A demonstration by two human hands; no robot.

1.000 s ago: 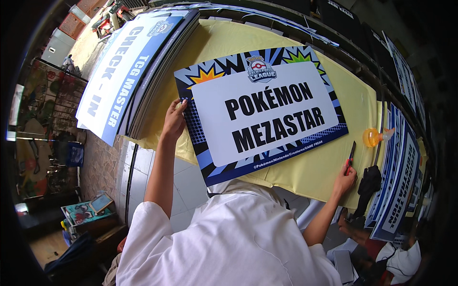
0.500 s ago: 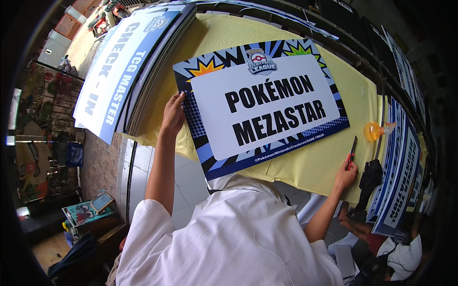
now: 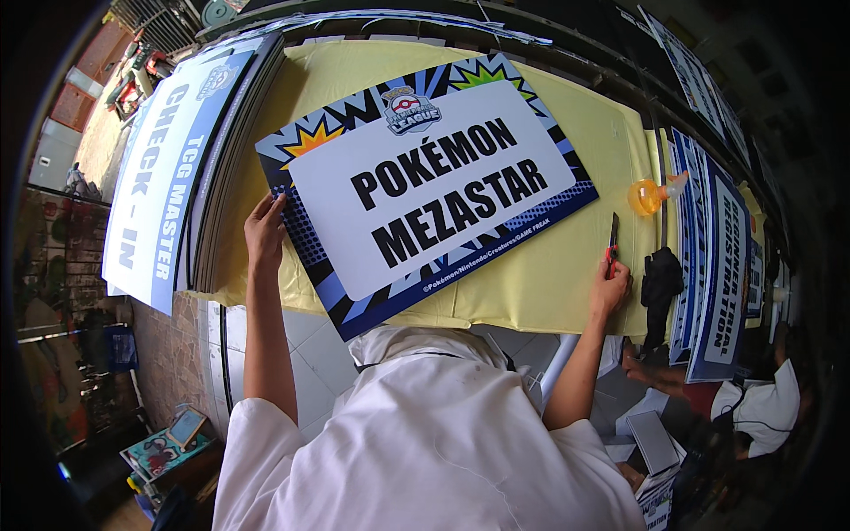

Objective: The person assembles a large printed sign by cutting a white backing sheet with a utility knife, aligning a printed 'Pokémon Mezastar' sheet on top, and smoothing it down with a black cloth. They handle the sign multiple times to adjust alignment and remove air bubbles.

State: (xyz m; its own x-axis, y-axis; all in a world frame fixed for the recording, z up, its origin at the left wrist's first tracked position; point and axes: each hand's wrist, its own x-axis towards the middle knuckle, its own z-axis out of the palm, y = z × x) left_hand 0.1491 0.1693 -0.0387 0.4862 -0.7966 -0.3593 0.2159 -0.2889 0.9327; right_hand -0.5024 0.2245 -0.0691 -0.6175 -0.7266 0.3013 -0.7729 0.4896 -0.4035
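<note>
In the head view, a printed sign board (image 3: 425, 190) lies face up and slanted on the yellow-covered bench (image 3: 589, 133), its near left corner jutting past the near edge. Its print reaches the borders and its sides look straight, so this piece seems mostly finished; whether any trimming is left cannot be told. No cut is being made. A stack of boards (image 3: 146, 177) sits along the bench's left edge, and more boards (image 3: 722, 265) stand beyond the right edge; the sign board is apart from both. The left hand (image 3: 265, 232) has its fingers bent, tips touching the board's left side; I cannot tell whether they pinch it or only rest there. The right hand (image 3: 611, 288) is closed round the red handle of a knife (image 3: 612, 248), near the bench's near right corner, the blade pointing toward the far edge. Hand and knife are clear of the board, just beside its near right corner. An orange bottle (image 3: 645, 197) and a black cloth (image 3: 660, 276) are at the right edge.
</note>
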